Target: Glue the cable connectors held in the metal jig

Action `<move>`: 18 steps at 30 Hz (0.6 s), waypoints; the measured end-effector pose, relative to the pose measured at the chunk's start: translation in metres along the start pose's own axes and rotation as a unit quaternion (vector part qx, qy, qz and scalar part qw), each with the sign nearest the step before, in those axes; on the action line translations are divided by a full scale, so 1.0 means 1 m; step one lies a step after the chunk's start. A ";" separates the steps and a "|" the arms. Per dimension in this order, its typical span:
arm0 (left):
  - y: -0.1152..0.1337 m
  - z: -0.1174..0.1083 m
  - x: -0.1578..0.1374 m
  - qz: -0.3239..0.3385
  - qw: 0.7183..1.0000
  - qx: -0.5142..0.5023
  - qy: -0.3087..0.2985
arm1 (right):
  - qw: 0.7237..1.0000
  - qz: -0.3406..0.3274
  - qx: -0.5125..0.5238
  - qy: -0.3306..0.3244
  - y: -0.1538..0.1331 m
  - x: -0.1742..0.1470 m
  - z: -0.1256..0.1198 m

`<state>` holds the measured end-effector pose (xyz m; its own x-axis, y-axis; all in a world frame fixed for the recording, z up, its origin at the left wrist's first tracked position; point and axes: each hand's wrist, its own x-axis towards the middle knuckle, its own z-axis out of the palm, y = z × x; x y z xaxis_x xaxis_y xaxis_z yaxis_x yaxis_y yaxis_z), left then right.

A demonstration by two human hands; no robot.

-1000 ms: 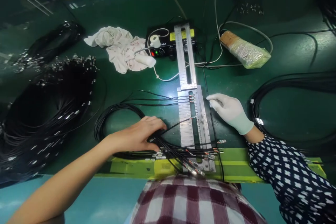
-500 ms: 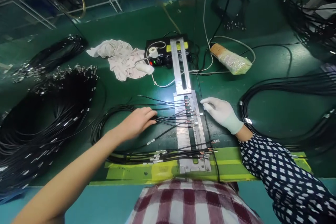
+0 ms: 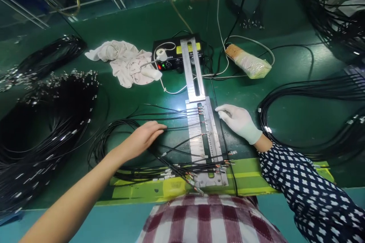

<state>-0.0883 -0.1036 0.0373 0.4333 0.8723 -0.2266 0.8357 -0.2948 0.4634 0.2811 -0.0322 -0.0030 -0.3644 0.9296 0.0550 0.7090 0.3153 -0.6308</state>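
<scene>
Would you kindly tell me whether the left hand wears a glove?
No, the left hand is bare; only the right hand wears a white glove.

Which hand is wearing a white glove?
The right hand, beside the slotted metal fixture; the left hand is bare, its fingertips on a black cable.

The bare left fingers [image 3: 158,125] pinch a black cable [image 3: 177,127], the gloved right fingers [image 3: 228,108] near the slotted metal plate [image 3: 196,145].
</scene>
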 end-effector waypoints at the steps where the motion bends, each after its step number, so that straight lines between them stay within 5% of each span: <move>1: 0.005 0.006 0.005 -0.007 0.998 0.051 0.031 | 1.000 0.002 0.000 0.000 0.000 0.000 0.000; 5: 0.034 0.033 0.025 0.019 0.984 0.151 0.088 | 1.000 0.005 0.007 0.001 0.001 -0.001 0.000; 10: 0.062 0.063 0.047 0.099 0.981 0.052 0.159 | 1.000 0.005 0.013 -0.002 0.001 -0.001 0.001; 18: 0.034 0.043 0.059 0.125 0.974 -0.004 0.189 | 1.000 0.004 0.025 0.002 0.000 -0.002 0.000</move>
<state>-0.0194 -0.0793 0.0028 0.4665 0.8553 0.2255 0.7171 -0.5149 0.4697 0.2816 -0.0340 -0.0030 -0.3566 0.9328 0.0525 0.6810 0.2980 -0.6689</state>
